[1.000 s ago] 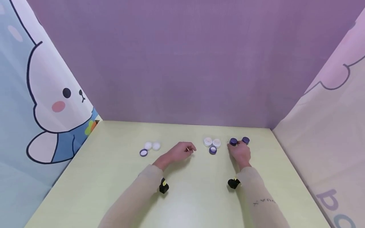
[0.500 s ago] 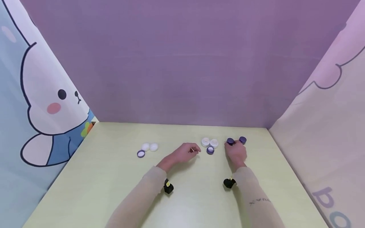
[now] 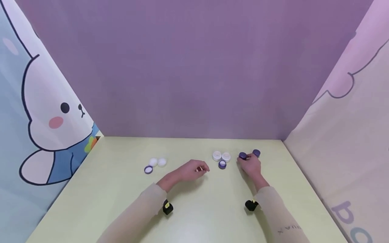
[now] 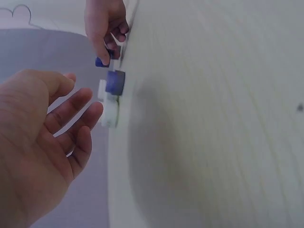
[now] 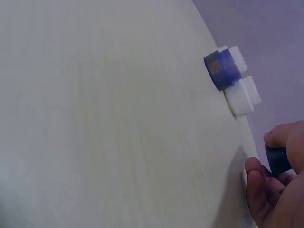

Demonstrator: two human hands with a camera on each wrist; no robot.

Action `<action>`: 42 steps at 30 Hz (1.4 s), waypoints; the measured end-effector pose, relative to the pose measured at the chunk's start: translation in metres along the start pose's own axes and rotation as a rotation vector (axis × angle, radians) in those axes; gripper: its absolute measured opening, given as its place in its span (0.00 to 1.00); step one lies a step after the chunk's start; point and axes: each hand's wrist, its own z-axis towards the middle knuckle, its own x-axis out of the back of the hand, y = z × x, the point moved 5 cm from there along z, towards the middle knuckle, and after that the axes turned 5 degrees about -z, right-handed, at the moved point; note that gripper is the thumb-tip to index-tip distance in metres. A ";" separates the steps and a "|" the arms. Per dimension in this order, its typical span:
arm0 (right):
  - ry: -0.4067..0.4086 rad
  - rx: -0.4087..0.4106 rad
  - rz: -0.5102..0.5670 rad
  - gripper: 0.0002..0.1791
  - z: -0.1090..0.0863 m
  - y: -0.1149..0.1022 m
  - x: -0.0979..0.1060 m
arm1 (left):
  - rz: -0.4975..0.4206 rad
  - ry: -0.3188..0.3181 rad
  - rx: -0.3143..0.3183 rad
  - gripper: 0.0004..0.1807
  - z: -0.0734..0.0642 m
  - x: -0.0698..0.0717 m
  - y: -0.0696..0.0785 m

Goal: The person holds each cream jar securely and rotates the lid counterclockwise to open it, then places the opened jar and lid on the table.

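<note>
My right hand point(image 3: 251, 165) pinches a small dark purple jar point(image 3: 242, 155) between thumb and fingers at the right rear of the table. In the right wrist view that jar point(image 5: 277, 160) is partly covered by the hand. Just behind the fingers stands a second purple jar point(image 3: 256, 153). To the left are two white jars point(image 3: 217, 156) without lids, and an uncovered purple jar point(image 3: 222, 164) in front of them. My left hand point(image 3: 191, 169) hovers left of these, fingers loosely bent; the left wrist view shows nothing in its palm point(image 4: 42, 156).
On the left side lie two white round lids point(image 3: 162, 162) and a purple-rimmed lid point(image 3: 148, 169) with its pale inside up. A purple panel point(image 3: 194, 74) closes off the pale table's point(image 3: 200, 219) rear edge. Printed cloth walls flank both sides.
The head view shifts slightly. My left hand drifts toward the uncovered jars, then back left. My right hand stays at the same purple jar.
</note>
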 end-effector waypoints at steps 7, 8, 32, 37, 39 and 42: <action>-0.003 0.108 0.072 0.27 -0.024 -0.012 0.014 | 0.129 -0.052 -0.095 0.10 -0.020 0.003 0.025; -0.008 0.136 0.072 0.26 -0.029 -0.015 0.015 | 0.148 -0.053 -0.100 0.10 -0.025 0.004 0.028; -0.134 0.499 0.082 0.22 -0.157 -0.078 -0.002 | 0.303 0.153 -0.336 0.14 -0.142 0.010 0.078; -0.215 0.547 0.098 0.21 -0.173 -0.092 -0.016 | 0.240 0.207 -0.294 0.18 -0.139 0.016 0.070; -0.239 0.559 0.105 0.21 -0.177 -0.098 -0.021 | 0.226 0.224 -0.283 0.20 -0.135 0.018 0.067; -0.252 0.586 0.119 0.20 -0.180 -0.109 -0.026 | 0.219 0.239 -0.269 0.24 -0.129 0.021 0.065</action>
